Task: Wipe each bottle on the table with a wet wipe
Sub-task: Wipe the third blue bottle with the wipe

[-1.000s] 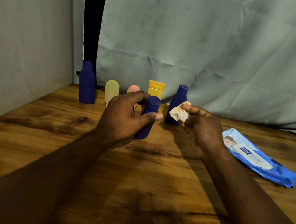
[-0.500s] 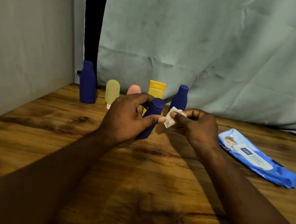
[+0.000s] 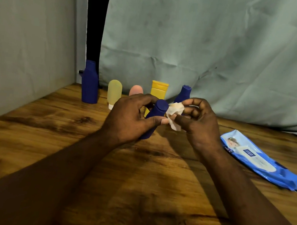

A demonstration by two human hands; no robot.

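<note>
left hand (image 3: 128,118) grip round small blue bottle (image 3: 155,116) — tilted, right hand (image 3: 197,123) pinching wet wipe (image 3: 175,113)

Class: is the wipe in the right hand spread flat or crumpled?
Crumpled: the wipe is bunched in the right hand, at the cap of the blue bottle.

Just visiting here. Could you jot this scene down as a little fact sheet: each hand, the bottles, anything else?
Left hand: holds small blue bottle, tilted
Right hand: pinches crumpled wet wipe beside that bottle's cap
Back row, left to right: tall blue bottle, pale yellow bottle, pink bottle, yellow tube, dark blue bottle
Far right: blue wipes pack lying flat
Surface: wooden table
</note>
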